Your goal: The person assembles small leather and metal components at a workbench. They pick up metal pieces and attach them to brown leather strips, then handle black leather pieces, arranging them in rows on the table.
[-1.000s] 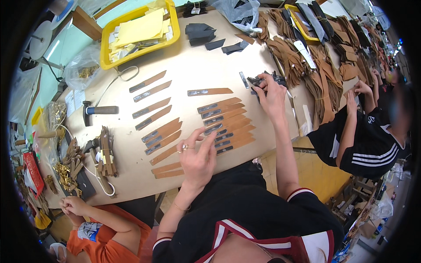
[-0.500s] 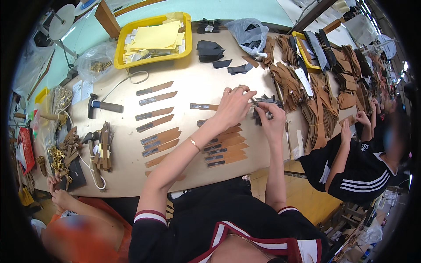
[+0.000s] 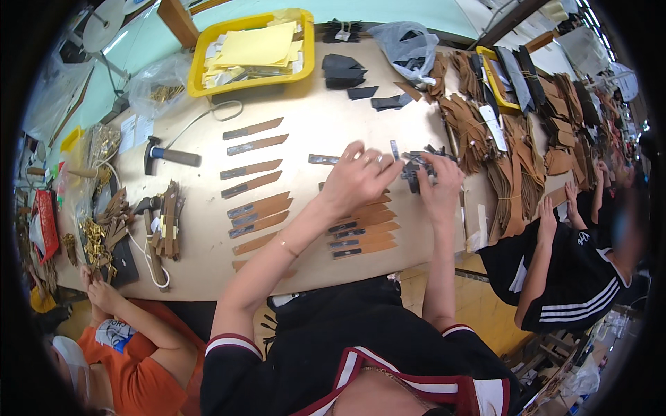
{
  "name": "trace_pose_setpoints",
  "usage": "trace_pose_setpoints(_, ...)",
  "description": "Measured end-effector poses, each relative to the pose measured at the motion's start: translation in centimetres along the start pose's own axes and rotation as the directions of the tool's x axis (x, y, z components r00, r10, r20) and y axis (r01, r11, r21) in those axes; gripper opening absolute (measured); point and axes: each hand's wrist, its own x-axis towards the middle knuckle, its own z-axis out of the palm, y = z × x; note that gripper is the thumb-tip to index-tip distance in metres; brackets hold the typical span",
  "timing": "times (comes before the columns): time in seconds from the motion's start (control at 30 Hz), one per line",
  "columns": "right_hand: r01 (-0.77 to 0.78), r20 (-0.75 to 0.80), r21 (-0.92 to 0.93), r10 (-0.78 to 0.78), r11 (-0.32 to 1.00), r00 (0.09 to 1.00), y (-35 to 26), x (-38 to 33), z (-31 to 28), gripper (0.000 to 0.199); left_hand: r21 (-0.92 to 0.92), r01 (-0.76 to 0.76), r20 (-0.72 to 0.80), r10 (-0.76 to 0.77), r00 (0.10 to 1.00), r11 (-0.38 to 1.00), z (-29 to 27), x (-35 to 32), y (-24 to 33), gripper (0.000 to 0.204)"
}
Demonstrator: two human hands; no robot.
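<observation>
Worktable [image 3: 312,125]: left hand [image 3: 357,179] and right hand [image 3: 438,188] meet over dark clips [image 3: 416,166].

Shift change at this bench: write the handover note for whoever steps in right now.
Left hand: over the table, fingers curled beside the small dark metal clips; grip unclear.
Right hand: at the same clip pile, fingertips on it.
Brown leather strips with dark ends lie in a row under the left hand; a second row lies further left.
Hammer lies at the left, untouched.
Done: both rows show dark end pieces.
Left: cannot tell from this view.
</observation>
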Motion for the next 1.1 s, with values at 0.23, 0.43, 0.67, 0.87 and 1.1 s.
trace_pose_setpoints(0.23,-0.424,0.499,0.664,0.058,0.616,0.865,-7.3,-1.1,-1.7,0.025,0.060,0.141,-0.167,-0.130,0.977,0.988,-8.4,-7.3,2.3,0.027)
trace_pose_setpoints(0.43,-0.337,0.631,0.717,-0.363,0.610,0.685,-14.2,-2.7,-0.8,0.037,-0.111,0.441,-0.122,-0.453,0.883,0.891,-12.2,-12.3,4.0,0.030)
trace_pose_setpoints(0.67,-0.223,0.701,0.616,-0.397,0.756,0.592,-19.0,-5.4,1.6,0.010,-0.607,0.794,0.310,-0.909,0.279,0.036,-16.3,-17.9,6.7,0.014)
trace_pose_setpoints(0.87,-0.257,0.751,0.530,-0.307,0.808,0.585,-22.2,-6.8,6.1,0.014,-0.479,0.873,0.165,-0.986,-0.012,-0.091,-16.5,-20.1,5.0,0.016)
trace_pose_setpoints(1.1,-0.338,0.760,0.457,-0.164,0.823,0.629,-23.7,-7.5,8.2,0.015,-0.426,0.904,0.074,-0.997,0.006,-0.026,-15.8,-20.2,2.8,0.014)
